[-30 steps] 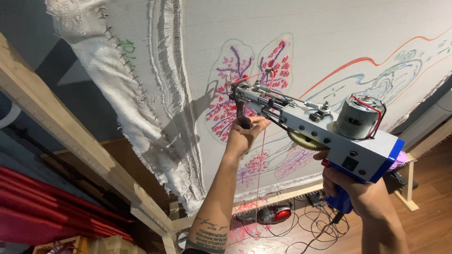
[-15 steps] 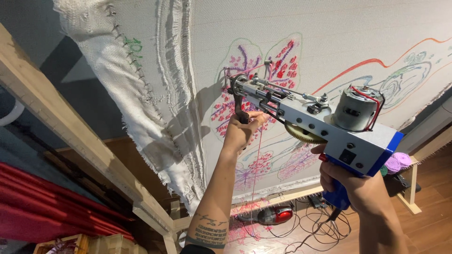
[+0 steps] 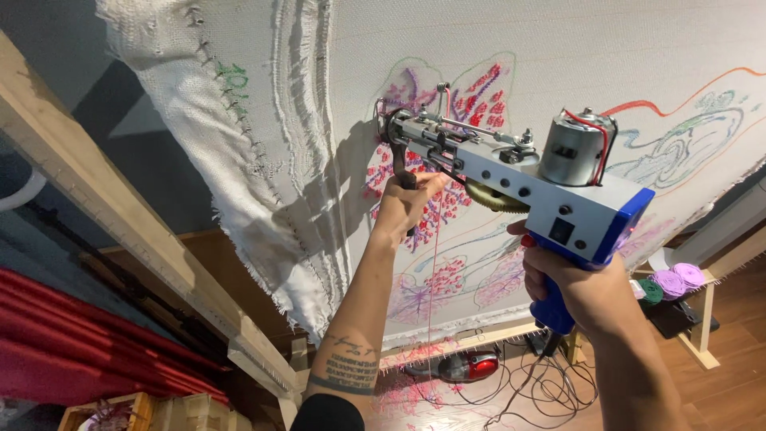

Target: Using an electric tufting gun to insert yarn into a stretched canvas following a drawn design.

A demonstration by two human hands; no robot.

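Your 2 hands hold 1 tufting gun (image 3: 511,179) against the stretched white cloth (image 3: 558,72), which serves here as the landmark. Your left hand (image 3: 407,203) is closed around the black front grip of the gun, just below its nose, fingers curled fully and close to the cloth. Your right hand (image 3: 578,279) is wrapped tight around the blue rear handle, well back from the cloth; you cannot tell from this view whether a finger presses the trigger. The gun's nose meets the cloth at the pink and red tufted patch (image 3: 471,96) inside a drawn outline. A silver motor (image 3: 576,148) with red wire sits on top of the gun's rear end, away from the cloth. A pink yarn strand (image 3: 433,271) hangs down from the gun in front of the cloth. The wooden frame beam (image 3: 104,215) runs along the cloth's frayed left edge. Below the cloth's lower edge, on the floor, lie a red vacuum cleaner (image 3: 467,367) and black cables (image 3: 550,387). Yarn balls (image 3: 678,279), purple and green, sit beyond the cloth's lower right corner.
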